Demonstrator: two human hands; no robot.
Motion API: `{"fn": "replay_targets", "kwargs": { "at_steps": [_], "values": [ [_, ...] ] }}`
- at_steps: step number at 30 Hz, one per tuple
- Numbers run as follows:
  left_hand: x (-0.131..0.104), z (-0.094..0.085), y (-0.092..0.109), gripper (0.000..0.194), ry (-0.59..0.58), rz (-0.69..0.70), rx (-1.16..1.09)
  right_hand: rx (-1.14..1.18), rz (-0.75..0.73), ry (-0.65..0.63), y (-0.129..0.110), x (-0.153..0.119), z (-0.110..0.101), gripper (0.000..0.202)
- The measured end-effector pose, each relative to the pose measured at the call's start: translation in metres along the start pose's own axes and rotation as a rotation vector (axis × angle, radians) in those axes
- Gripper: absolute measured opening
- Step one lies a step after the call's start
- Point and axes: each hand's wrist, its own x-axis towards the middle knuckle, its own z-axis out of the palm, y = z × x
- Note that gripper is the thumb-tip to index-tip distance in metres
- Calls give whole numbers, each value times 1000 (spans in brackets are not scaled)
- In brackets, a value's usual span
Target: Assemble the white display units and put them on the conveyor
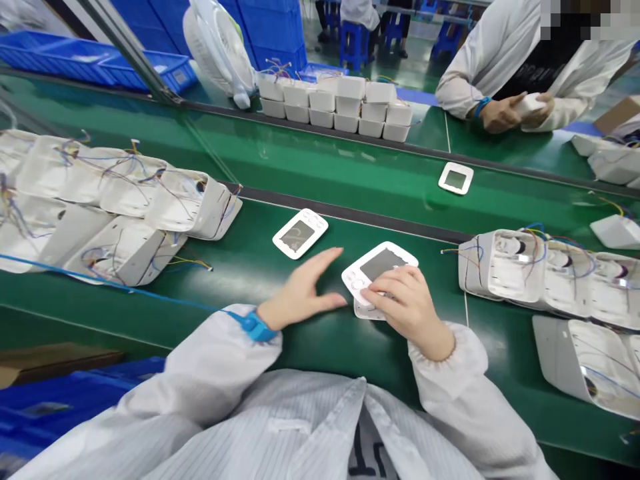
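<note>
My right hand (407, 300) grips a white front panel (356, 279) with a grey screen window and round button markings. Under it, another white piece (367, 311) shows only along its lower edge. My left hand (310, 287) is open just left of that panel, thumb and fingers apart, with a blue wrist strap (255, 325) and its cord at the wrist. Beyond my left fingertips a second white panel (301, 233) with a screen window lies flat on the green worktop (240, 267).
Open white housings (175, 200) with loose wires crowd the left side; more housings (515, 267) stand at right. Another panel (456, 179) lies on the green belt (310, 167). Across it are stacked white boxes (347, 107), a fan (220, 53) and a co-worker (500, 73) holding a white part.
</note>
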Motion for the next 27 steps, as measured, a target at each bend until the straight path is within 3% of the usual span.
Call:
{"fn": "replay_targets", "kwargs": {
  "at_steps": [2, 4, 8, 10, 11, 13, 15, 17, 22, 27],
  "values": [
    [21, 22, 25, 107, -97, 49, -87, -31, -55, -62, 1, -1, 1, 19],
    [38, 40, 37, 105, -70, 29, -129, -49, -23, -41, 8, -4, -3, 23],
    [47, 62, 27, 87, 34, 142, -261, -15, 327, 270, 34, -15, -13, 48],
    [44, 69, 17, 90, 46, 222, -382, 77, 521, 321, 44, -20, -15, 43],
    [42, 73, 13, 91, 55, 243, -446, 111, 578, 246, 47, -22, -14, 31],
    [38, 79, 8, 90, 77, 267, -566, 96, 572, -64, 45, -23, -11, 7],
    [37, 85, 6, 87, 94, 287, -676, -32, 469, -363, 38, -21, -7, 14],
    [37, 90, 4, 85, 98, 301, -785, -194, 397, -512, 29, -17, -5, 15],
    [39, 94, 0, 91, 39, 253, -900, -358, 380, -638, 17, -8, 3, 15],
    [39, 91, 3, 93, 15, 217, -921, -335, 429, -522, 22, -10, 11, 7]
  ]
}}
